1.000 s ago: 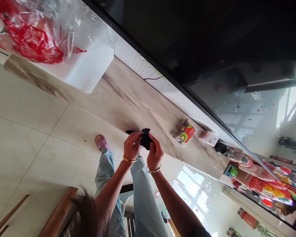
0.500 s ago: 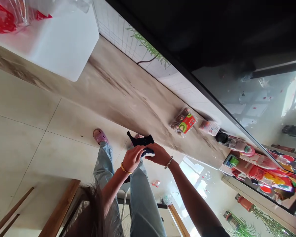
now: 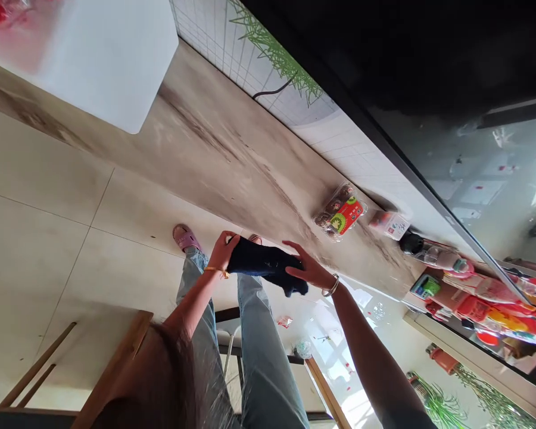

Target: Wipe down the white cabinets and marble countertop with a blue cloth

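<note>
Since the earlier frame, the left hand and the right hand are moving apart. A black screen is filling the upper right; a marbled ledge is crossing diagonally. At lower centre, a dark cloth is extending between the hands: the left is pinching its left end, the right is spreading its fingers at the other.

There's a white panel to the left on the marbled ledge, a clear red-labelled pack farther right, a big black screen behind, and a green plant near right
</note>
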Demonstrator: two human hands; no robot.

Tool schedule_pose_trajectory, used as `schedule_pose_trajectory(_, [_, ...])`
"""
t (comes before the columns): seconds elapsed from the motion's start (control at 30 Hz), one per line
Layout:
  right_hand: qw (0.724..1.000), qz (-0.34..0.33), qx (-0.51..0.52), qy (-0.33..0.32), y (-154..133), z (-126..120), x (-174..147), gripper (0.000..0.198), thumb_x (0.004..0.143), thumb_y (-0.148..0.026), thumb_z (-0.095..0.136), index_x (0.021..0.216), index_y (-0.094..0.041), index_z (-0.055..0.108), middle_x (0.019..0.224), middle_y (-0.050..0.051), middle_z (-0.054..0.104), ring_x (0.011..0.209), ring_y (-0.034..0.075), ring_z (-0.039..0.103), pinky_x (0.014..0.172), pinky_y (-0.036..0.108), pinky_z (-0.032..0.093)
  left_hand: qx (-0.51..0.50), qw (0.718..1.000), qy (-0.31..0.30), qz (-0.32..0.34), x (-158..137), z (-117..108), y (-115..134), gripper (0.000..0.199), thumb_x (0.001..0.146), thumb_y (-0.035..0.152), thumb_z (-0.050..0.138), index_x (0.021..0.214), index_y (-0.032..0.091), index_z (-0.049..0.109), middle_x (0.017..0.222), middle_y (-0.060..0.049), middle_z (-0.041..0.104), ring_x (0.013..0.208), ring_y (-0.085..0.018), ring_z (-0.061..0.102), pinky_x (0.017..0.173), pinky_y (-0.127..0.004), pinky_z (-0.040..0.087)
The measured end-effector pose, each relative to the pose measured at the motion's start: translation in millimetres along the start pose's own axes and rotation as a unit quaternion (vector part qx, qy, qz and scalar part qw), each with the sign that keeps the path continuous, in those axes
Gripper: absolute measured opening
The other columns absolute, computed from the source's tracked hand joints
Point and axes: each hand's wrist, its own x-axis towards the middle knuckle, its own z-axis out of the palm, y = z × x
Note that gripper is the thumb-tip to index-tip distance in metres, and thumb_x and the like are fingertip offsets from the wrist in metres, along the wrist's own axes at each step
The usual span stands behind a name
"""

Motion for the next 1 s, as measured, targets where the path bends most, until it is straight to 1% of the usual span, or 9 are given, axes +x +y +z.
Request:
schedule_pose_trajectory(0.1, [0.984,-0.042,-0.016,0.172,-0.6,-17.7,14.8,0.077,0.090,-0.055,0.065,0.156,-0.028,0.036,0.132,0.010,0.064,0.106,0.023,0.067,0.087,0.038,0.061,-0.031,0.999,0.017,-0.031,25.3,2.7,7.6,0.021,0.089,0.036,0.061,0.104,0.021,0.058,0.079,-0.001,0.062,0.065,-0.017,0.061,0.059,-0.029,0.053])
schedule_pose_trajectory(0.17, [0.948,-0.060,-0.075,0.303,-2.9,-24.2,34.3,0.082,0.089,-0.055,0.065,0.159,-0.026,0.033,0.140,0.013,0.057,0.116,0.026,0.063,0.090,0.043,0.061,0.023,0.990,0.114,0.084,35.3,1.2,11.5,0.031,0.087,0.031,0.064,0.115,0.022,0.058,0.112,-0.009,0.065,0.092,-0.021,0.068,0.079,-0.036,0.059])
schedule_pose_trajectory(0.27, [0.870,-0.104,-0.224,0.427,-8.1,-17.5,74.5,0.086,0.092,-0.056,0.061,0.163,-0.022,0.027,0.151,0.018,0.047,0.136,0.030,0.051,0.107,0.053,0.053,0.161,0.910,0.213,0.316,43.6,10.6,14.8,0.038,0.091,0.024,0.060,0.129,0.020,0.058,0.146,-0.016,0.052,0.135,-0.028,0.054,0.111,-0.045,0.049])
schedule_pose_trajectory(0.37, [0.825,-0.108,-0.338,0.440,-10.4,5.4,121.2,0.071,0.101,-0.051,0.046,0.163,-0.021,0.030,0.166,0.018,0.030,0.156,0.032,0.028,0.122,0.059,0.034,0.290,0.847,0.100,0.434,55.4,45.0,15.3,0.043,0.102,0.021,0.039,0.141,0.017,0.056,0.154,-0.016,0.051,0.148,-0.024,0.044,0.123,-0.045,0.037])
schedule_pose_trajectory(0.43, [0.817,-0.053,-0.373,0.438,-6.4,22.3,147.3,0.064,0.105,-0.045,0.038,0.164,-0.021,0.031,0.172,0.016,0.021,0.161,0.035,0.013,0.124,0.064,0.026,0.367,0.820,0.032,0.437,66.4,72.6,12.8,0.050,0.105,0.024,0.032,0.153,0.017,0.047,0.164,-0.014,0.041,0.155,-0.024,0.036,0.128,-0.048,0.029])
schedule_pose_trajectory(0.53, [0.805,0.032,-0.405,0.433,11.6,44.1,162.3,0.062,0.105,-0.035,0.033,0.165,-0.019,0.029,0.174,0.015,0.015,0.162,0.036,0.003,0.125,0.067,0.018,0.435,0.799,0.018,0.415,75.4,96.4,-1.4,0.057,0.107,0.029,0.030,0.162,0.014,0.035,0.170,-0.012,0.025,0.160,-0.027,0.022,0.131,-0.052,0.019])
schedule_pose_trajectory(0.77, [0.810,0.030,-0.437,0.389,46.3,78.7,135.0,0.061,0.104,-0.032,0.038,0.161,-0.010,0.036,0.171,0.022,0.022,0.162,0.037,0.006,0.126,0.066,0.019,0.461,0.780,-0.030,0.422,51.8,74.7,-51.2,0.061,0.107,0.038,0.031,0.162,0.012,0.034,0.168,-0.011,0.028,0.158,-0.024,0.029,0.130,-0.044,0.025])
schedule_pose_trajectory(0.87, [0.791,-0.031,-0.454,0.408,9.4,59.2,165.1,0.062,0.105,-0.032,0.036,0.163,-0.012,0.032,0.172,0.019,0.021,0.162,0.036,0.005,0.126,0.065,0.019,0.446,0.790,-0.009,0.420,77.8,64.8,-16.3,0.061,0.106,0.035,0.030,0.161,0.010,0.037,0.168,-0.011,0.030,0.157,-0.024,0.030,0.130,-0.042,0.027])
schedule_pose_trajectory(1.0, [0.758,-0.093,-0.472,0.440,-83.2,5.8,242.7,0.061,0.108,-0.033,0.033,0.165,-0.011,0.025,0.173,0.017,0.018,0.162,0.034,0.007,0.127,0.061,0.016,0.401,0.789,0.056,0.462,152.0,38.1,79.6,0.061,0.104,0.032,0.032,0.160,0.008,0.037,0.169,-0.011,0.028,0.160,-0.026,0.024,0.132,-0.047,0.019])
